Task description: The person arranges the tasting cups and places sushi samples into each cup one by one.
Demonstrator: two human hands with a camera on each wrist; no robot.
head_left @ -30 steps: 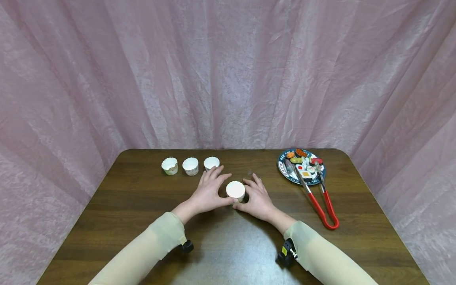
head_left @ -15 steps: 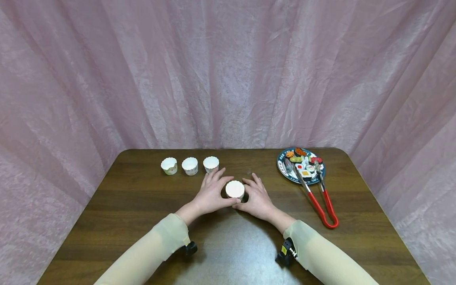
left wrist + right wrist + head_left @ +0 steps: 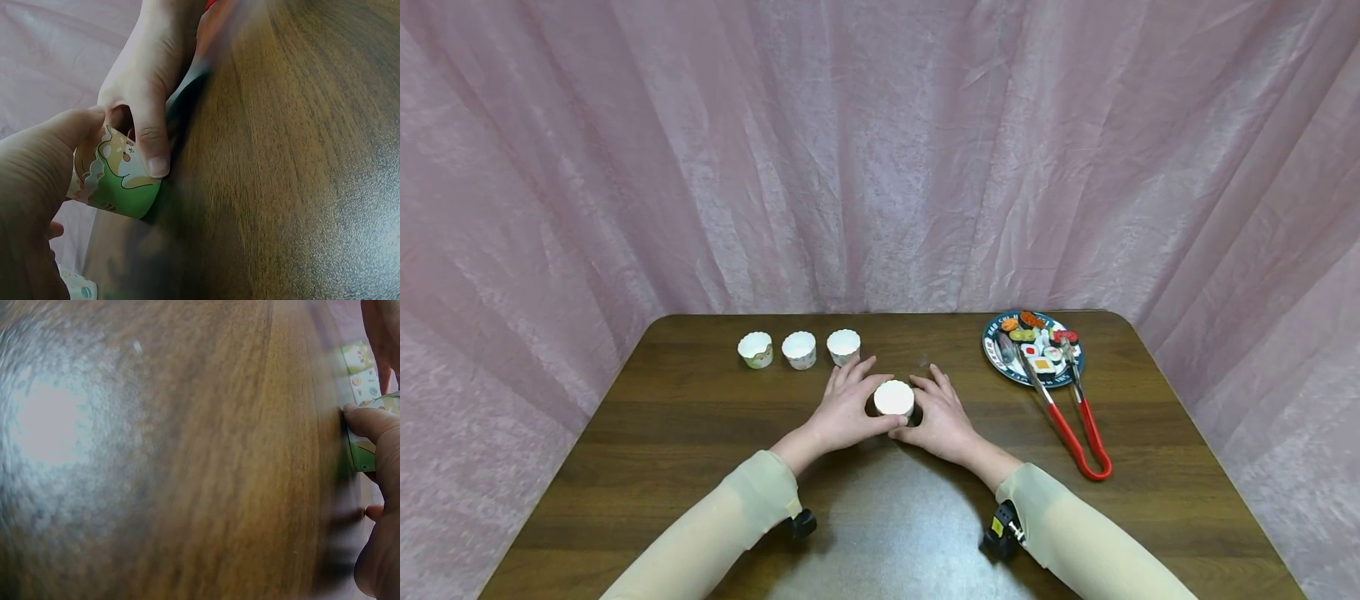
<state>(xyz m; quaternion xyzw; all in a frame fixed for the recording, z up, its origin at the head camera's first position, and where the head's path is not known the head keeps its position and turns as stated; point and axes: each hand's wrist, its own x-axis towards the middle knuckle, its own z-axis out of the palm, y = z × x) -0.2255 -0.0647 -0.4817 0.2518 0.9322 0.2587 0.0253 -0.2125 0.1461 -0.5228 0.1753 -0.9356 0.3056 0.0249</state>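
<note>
A paper baking cup [image 3: 894, 397] with a scalloped rim stands at the middle of the table between both hands. Its green side [image 3: 128, 187] bears a cartoon animal in the left wrist view. The left hand [image 3: 847, 410] holds it from the left, index finger by the far rim and thumb across the near side. From the right, the right hand [image 3: 942, 423] grips the same cup, its thumb [image 3: 369, 419] low on the near side. The fingertips behind the cup are partly hidden.
Three more baking cups, left [image 3: 756, 349], middle [image 3: 799, 350] and right [image 3: 843, 345], line the back left. At the back right, a patterned plate [image 3: 992, 354] bears several toy sushi pieces. Red-handled tongs [image 3: 1078, 446] lean over it. A pink curtain [image 3: 880, 167] hangs behind the table.
The left hand has shifted slightly right, its thumb and index finger closing in on the middle cup. The right hand has stayed nearly still.
</note>
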